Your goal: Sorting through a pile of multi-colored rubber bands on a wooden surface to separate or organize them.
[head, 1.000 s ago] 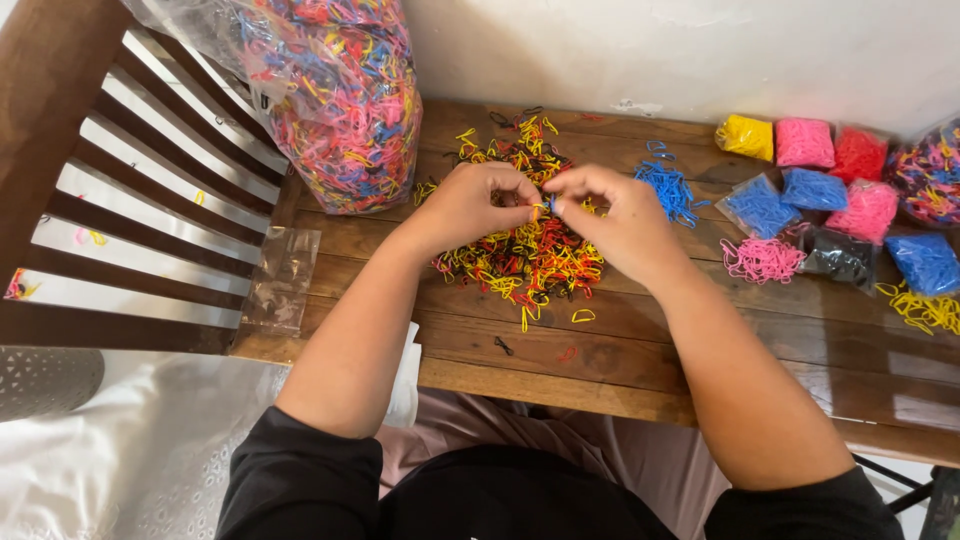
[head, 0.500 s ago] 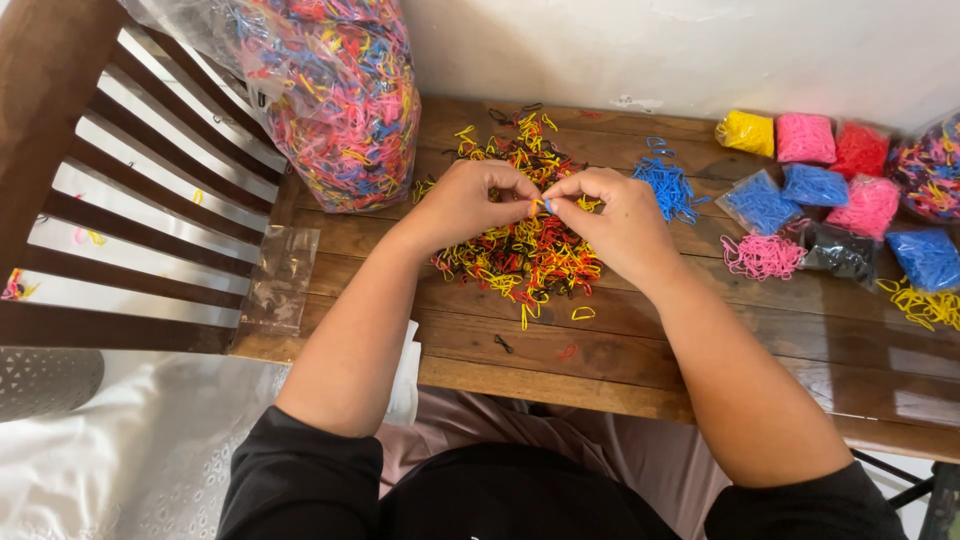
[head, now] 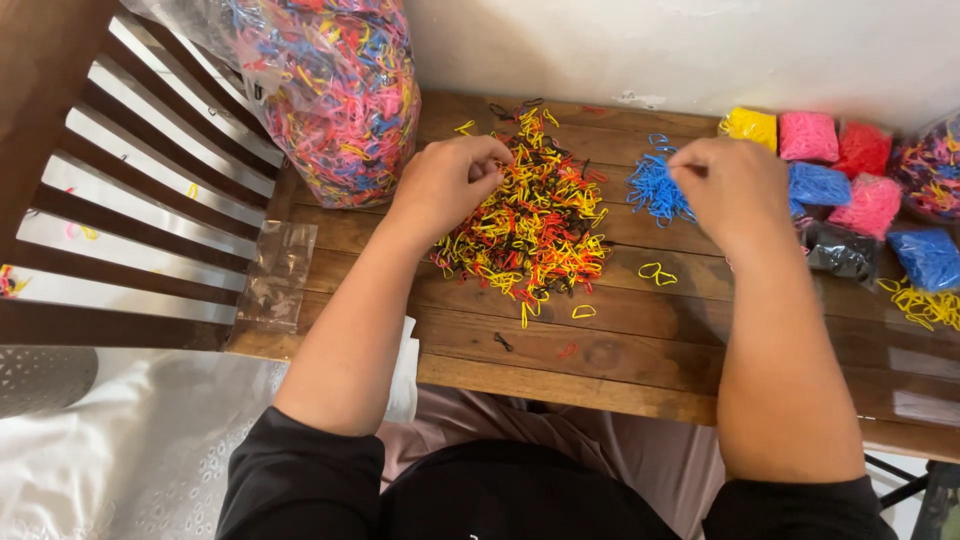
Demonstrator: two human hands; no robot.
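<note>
Closest to me, the person's black sleeves and bare forearms reach out over the edge of a wooden table [head: 640,370], where a stray yellow band [head: 583,311] lies just short of the main heap. That heap, a mixed pile of small rubber bands [head: 535,225] in yellow, orange, red and black, sits mid-table, and the left hand [head: 447,185] rests on its left edge with the fingers curled down into the bands; whether it has pinched any I cannot tell. The right hand [head: 730,185] hovers well apart from it, over the edge of a smaller blue pile [head: 655,187], fingertips drawn together as if nipping something tiny, though nothing shows between them. To my eye this is the sorting step, colours being pulled from the heap and set by kind; the next pick would call for a fine pinch to free one band from the tangle. Farther back lean a big clear bag of mixed bands [head: 335,95] and a row of small packed bags [head: 830,160], each of one colour.
</note>
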